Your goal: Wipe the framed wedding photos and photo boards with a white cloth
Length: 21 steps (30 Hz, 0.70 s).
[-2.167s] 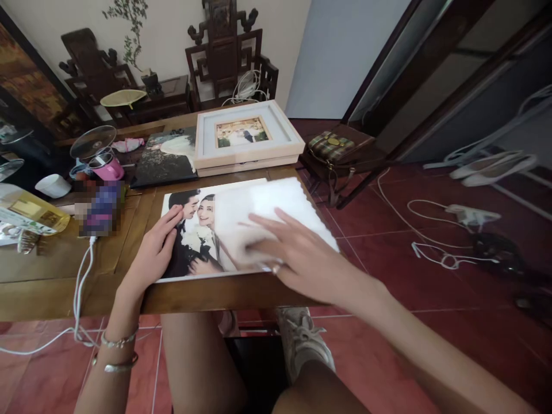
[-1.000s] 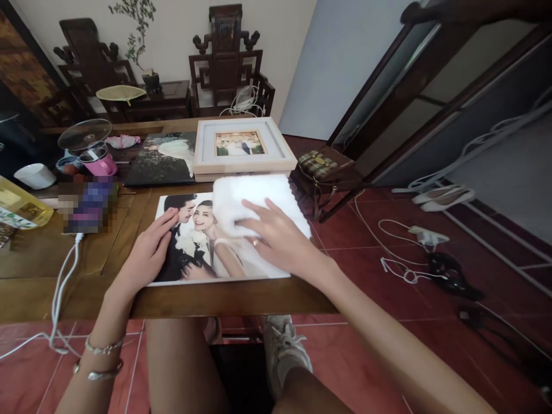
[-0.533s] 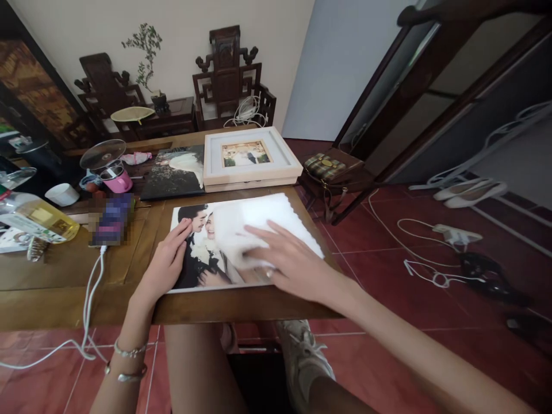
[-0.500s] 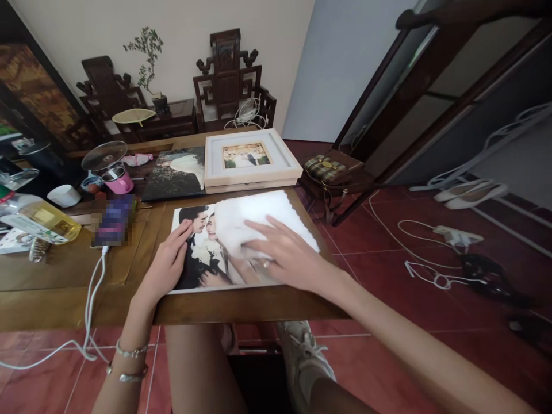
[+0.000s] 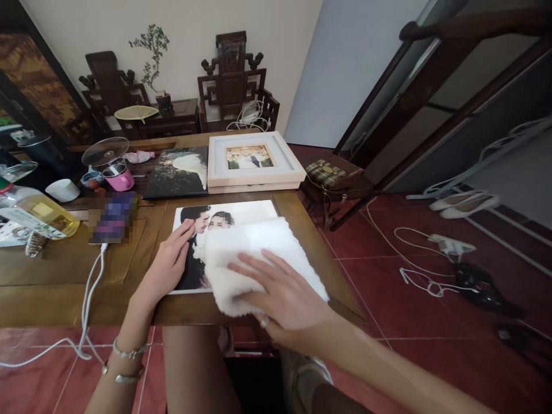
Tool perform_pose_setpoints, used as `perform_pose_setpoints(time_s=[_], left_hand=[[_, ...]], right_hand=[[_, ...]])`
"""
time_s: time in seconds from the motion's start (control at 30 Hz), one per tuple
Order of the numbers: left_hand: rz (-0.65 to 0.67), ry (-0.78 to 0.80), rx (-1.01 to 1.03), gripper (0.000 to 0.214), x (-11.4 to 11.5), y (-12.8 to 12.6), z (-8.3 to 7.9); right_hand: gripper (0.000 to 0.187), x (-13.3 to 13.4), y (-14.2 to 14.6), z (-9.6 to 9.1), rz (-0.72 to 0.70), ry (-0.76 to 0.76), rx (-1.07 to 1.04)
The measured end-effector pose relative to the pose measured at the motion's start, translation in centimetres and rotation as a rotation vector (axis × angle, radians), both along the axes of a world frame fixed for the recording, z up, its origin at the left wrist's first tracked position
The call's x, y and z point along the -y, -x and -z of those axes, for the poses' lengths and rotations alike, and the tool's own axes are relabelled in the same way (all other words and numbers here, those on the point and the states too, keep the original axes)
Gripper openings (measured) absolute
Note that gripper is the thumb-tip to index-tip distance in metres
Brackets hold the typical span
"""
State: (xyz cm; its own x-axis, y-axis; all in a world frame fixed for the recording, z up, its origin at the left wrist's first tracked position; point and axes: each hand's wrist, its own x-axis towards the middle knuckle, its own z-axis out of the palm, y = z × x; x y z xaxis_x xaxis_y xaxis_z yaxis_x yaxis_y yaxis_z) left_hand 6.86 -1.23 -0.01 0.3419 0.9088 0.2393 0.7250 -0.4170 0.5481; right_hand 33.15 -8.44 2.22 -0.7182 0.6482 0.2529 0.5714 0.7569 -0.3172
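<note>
A photo panel (image 5: 252, 211) with a printed picture of a couple lies flat near the table's front edge. My left hand (image 5: 170, 259) rests on its left side, fingers stretched out and flat, holding nothing. On the panel's right part lies a fluffy white cloth (image 5: 259, 241), partly folded and reaching past the panel's front edge. My right hand (image 5: 276, 290) grips this cloth from above, its fingers pressed onto it and the thumb partly hidden in the fold. The cloth covers the lower right of the picture.
Behind the panel are a boxed white picture frame (image 5: 284, 161) and a dark photo panel (image 5: 172, 184). To the left stand a pink mug (image 5: 123, 179), a white cup (image 5: 63, 190), an oil bottle (image 5: 47, 213) and a phone (image 5: 114, 218) on a white cable (image 5: 88, 299).
My right hand has drawn the white cloth toward me over the panel, uncovering its upper right and covering the lower part. My left hand stays in place on the panel.
</note>
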Motion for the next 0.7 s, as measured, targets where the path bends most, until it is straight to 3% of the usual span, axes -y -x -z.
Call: perform_pose_setpoints(time_s=[0.2,0.3,0.4,0.6,0.7], left_hand=[[-0.011,0.020,0.004,0.046,0.2,-0.1,-0.3],[-0.025,0.016,0.016,0.046,0.2,-0.2,-0.5],[-0.030,0.011,0.025,0.045,0.2,-0.2,-0.5],[-0.027,0.001,0.013,0.046,0.1,0.0,-0.2],[-0.012,0.003,0.018,0.047,0.1,0.0,-0.1]], right_hand=[[0.047,-9.6,-1.5,0.2,0.158,-0.091,0.046],[0.044,-11.5,-2.1,0.5,0.205,-0.129,0.063],[0.043,-9.2,-2.1,0.8,0.196,-0.155,0.063],[0.038,0.5,-1.6,1.2,0.022,-0.113,0.003],[0.033,2.1,-1.6,0.9,-0.055,-0.106,-0.012]])
